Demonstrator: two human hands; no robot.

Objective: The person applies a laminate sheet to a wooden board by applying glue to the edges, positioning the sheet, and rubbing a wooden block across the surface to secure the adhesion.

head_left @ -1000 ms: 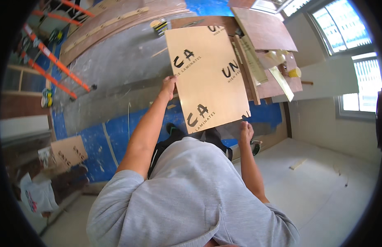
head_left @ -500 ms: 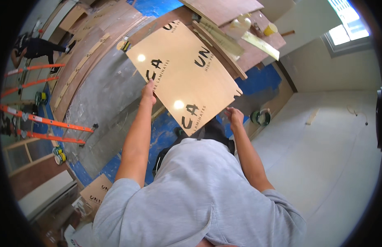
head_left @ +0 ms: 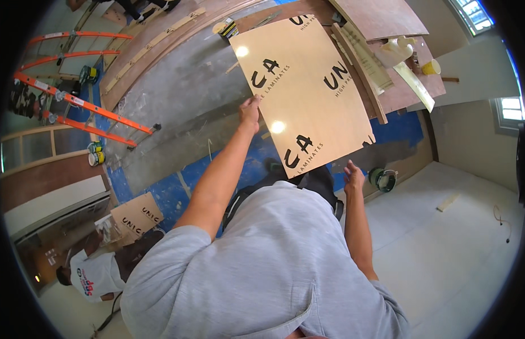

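A thin tan laminate sheet (head_left: 305, 107) with dark lettering is held out in front of me, tilted, its lower right corner jagged. My left hand (head_left: 250, 114) grips the sheet's left edge, with the fingers passing out of sight beneath it. Just off the lower right corner, my right hand (head_left: 354, 177) is empty, its fingers loosely apart and not touching the sheet.
An orange ladder (head_left: 101, 116) stands at the left. Wooden boards (head_left: 381, 17), a yellow cup (head_left: 431, 67) and a pale jug lie beyond the sheet. A dark green bucket (head_left: 382, 179) is near my right hand. Another person (head_left: 101, 274) is at lower left, by a second sheet (head_left: 137, 216).
The view has swung, so the sheet and surroundings appear farther right. My right hand sits a bit farther from the sheet's corner. The person at lower left shows more fully.
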